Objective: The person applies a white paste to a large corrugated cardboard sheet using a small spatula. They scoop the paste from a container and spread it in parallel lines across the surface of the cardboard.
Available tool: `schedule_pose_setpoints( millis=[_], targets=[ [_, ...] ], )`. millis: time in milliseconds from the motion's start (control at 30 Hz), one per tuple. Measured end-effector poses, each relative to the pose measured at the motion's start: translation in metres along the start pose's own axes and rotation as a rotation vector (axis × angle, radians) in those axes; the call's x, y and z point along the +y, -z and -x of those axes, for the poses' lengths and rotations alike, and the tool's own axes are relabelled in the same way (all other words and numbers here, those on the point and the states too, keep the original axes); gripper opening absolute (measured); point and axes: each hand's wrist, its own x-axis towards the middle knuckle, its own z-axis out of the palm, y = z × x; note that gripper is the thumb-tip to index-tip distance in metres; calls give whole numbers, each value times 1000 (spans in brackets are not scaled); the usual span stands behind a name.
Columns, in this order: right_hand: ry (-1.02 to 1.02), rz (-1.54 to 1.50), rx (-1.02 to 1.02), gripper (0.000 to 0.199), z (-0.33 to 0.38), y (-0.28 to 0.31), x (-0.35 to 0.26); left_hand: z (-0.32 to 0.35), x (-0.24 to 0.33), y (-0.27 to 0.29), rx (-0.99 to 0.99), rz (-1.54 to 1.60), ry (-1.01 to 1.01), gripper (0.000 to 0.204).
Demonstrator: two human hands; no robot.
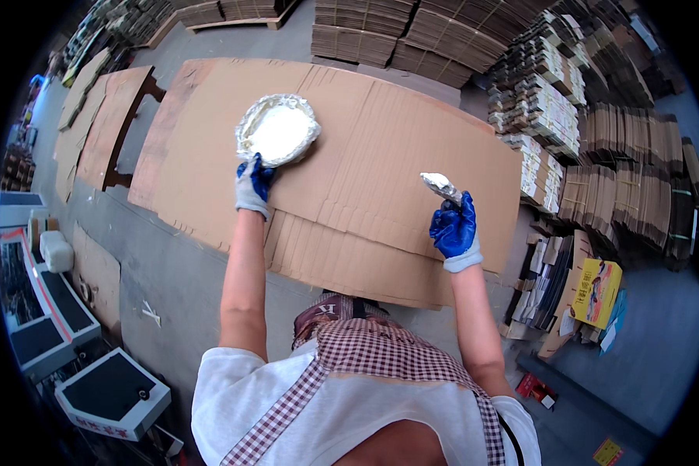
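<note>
My left hand (pixel 255 185), in a blue-coated glove with a light cuff, grips the near edge of a round bowl (pixel 312 128) with a crusted, crumpled-looking rim and bright white contents. In my gloved right hand (pixel 455 231) is a short brush-like tool (pixel 441 185), its tip smeared with white paste; the fingers are wrapped round its lower end. Both hands are above large flat sheets of brown cardboard (pixel 365 147) laid in front of me. The tool is well to the right of the bowl, apart from it.
Tied stacks of flat cardboard (pixel 361 43) stand beyond the sheets, with more bundles (pixel 610 194) at the right. A yellow box (pixel 596 293) sits at lower right. Grey machine parts (pixel 113 394) are at lower left, and a low brown board (pixel 115 124) lies farther left.
</note>
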Motion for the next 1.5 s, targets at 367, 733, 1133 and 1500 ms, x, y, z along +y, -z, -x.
schedule_pose_setpoints(
  millis=[367, 733, 1133, 1500],
  targets=[
    [-34, 96, 35, 31, -14, -25, 20, 41, -1, -10, 354, -1302, -702, 37],
    [5, 53, 30, 28, -30, -24, 27, 95, -6, -8, 350, -666, -414, 30],
    [583, 529, 37, 19, -142, -73, 59, 41, -104, -77, -444, -1630, -851, 42],
    [816, 947, 898, 35, -94, 142, -146, 57, -113, -101, -441, -1919, -864, 55]
  ],
)
